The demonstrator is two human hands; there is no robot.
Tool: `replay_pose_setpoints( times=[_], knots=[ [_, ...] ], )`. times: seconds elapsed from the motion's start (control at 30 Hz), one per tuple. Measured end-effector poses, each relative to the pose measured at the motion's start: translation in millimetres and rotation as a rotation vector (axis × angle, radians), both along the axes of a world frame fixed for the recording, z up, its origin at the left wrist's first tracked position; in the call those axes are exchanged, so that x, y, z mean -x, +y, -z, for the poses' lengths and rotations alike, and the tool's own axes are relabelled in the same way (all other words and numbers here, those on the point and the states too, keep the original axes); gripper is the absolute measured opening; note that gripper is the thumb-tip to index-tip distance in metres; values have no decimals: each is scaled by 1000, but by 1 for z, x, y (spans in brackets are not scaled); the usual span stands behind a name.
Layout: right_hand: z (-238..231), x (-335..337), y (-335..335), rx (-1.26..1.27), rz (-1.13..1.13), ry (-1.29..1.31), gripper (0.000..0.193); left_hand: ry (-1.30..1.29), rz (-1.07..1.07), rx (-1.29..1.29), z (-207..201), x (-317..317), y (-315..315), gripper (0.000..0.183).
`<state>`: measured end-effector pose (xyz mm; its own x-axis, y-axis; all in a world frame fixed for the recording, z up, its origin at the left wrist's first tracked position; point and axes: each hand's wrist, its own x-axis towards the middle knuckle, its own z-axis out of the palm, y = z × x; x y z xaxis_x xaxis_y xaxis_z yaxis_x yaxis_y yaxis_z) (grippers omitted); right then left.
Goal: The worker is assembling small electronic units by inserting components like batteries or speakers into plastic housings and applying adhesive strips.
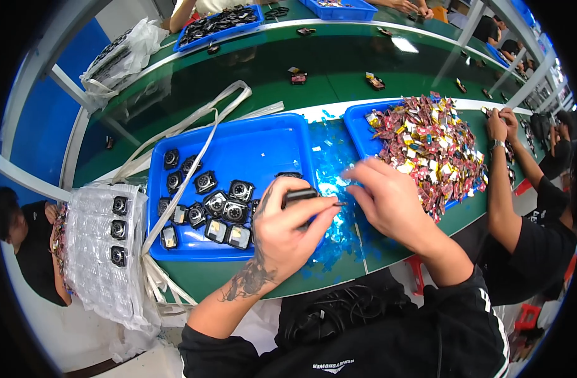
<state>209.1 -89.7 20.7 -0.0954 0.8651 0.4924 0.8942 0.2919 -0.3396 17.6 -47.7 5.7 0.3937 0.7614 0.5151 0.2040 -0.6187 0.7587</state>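
Note:
My left hand [281, 228] is closed around a small black watch casing [299, 196], over the right side of a blue tray [228, 133]. A short dark tip shows at its fingertips; what it belongs to I cannot make out. My right hand [392, 200] hovers just to the right, thumb and forefinger apart, slightly blurred, with nothing visible between them. Several black watch casings [237, 211] lie in the tray, some with round backs up, some showing pale rectangular faces [239, 237]. Beneath my right hand, bits of blue film [334, 165] litter the green bench.
Right of the film, a second blue tray [359, 120] is heaped with small red, yellow and white parts [433, 148]. A clear plastic tray [96, 242] holds three casings at left, beside white straps [206, 135]. Beyond runs a green conveyor [250, 82]. Co-workers sit nearby.

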Motion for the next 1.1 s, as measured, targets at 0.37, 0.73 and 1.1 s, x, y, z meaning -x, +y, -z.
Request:
replay_pose_setpoints(
  times=[0.37,0.73,1.1],
  knots=[
    [4,16,1,59,-186,1044,9,-424,236,721,0,-4,4,38],
    [-4,10,-9,300,-303,596,12,-216,165,572,1,2,11,26],
    [-1,5,-27,303,-182,894,17,-431,261,886,2,7,14,22]
  ],
)
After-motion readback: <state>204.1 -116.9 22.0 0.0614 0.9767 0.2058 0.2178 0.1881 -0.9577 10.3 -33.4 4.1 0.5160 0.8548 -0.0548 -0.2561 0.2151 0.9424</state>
